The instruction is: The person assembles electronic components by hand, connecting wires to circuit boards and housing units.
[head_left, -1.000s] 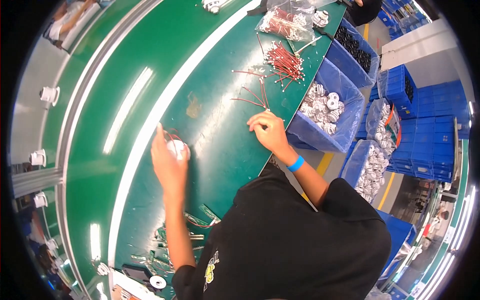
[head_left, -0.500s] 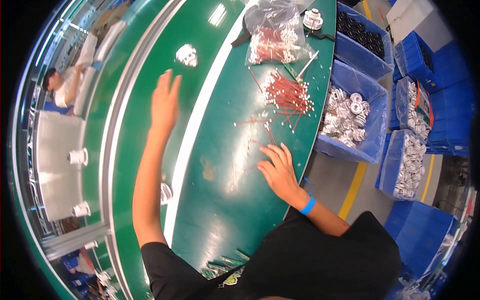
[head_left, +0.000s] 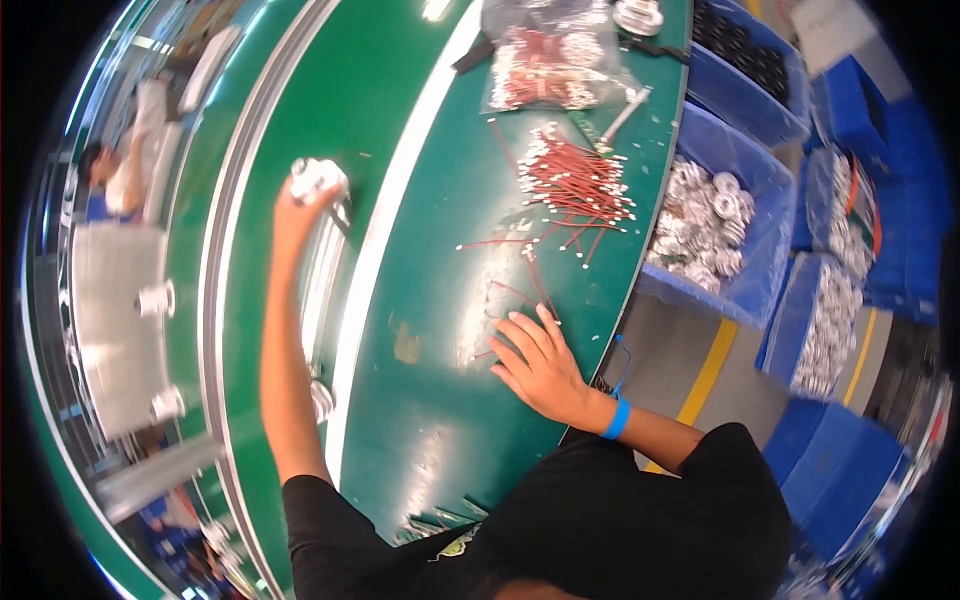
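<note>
Over the green belt at the left, my left hand (head_left: 298, 212) is closed on a white round housing (head_left: 322, 176), stepped in shape and slightly blurred. My right hand (head_left: 545, 372), with a blue band at its wrist, rests palm down on the green table (head_left: 440, 300), fingers spread. Beside its fingertips lie a few loose red wires (head_left: 541, 284) with white end connectors; whether the fingers touch them I cannot tell. Farther up the table is a heap of similar red wires (head_left: 575, 182).
A clear bag of wires (head_left: 545, 70) lies at the far end. Blue bins (head_left: 770, 270) of white parts stand along the right, below the table edge. Green circuit boards (head_left: 440, 522) are near my body. Another white part (head_left: 320, 402) sits on the belt; a person (head_left: 122, 180) is across.
My left hand, stretched open toward the white housing before, has taken hold of it, and the housing is now nearer and further left. My right hand has shifted slightly toward me.
</note>
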Available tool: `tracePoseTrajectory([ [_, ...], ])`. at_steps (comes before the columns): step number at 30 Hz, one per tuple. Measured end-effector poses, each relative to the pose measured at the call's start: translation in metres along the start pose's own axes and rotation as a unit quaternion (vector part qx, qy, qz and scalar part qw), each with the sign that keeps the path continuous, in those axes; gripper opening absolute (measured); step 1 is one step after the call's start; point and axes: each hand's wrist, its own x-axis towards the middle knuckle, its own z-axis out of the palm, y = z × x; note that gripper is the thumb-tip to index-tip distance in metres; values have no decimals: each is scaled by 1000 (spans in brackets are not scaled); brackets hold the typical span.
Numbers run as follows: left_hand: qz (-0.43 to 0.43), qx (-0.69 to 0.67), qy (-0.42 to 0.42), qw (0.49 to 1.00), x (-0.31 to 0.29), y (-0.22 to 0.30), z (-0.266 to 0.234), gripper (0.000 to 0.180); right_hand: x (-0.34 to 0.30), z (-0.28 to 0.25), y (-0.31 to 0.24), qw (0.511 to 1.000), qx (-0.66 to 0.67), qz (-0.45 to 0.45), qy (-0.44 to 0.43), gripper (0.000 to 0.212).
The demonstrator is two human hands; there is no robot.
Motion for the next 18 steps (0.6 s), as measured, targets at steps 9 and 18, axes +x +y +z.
tracePoseTrajectory([
  [9,-283,-41,148,947,-373,55,27,80,9,22,-30,989,131,-28,-64,10],
  [18,-290,-67,224,928,-463,112,72,102,-16,45,-88,681,567,254,-387,11],
])
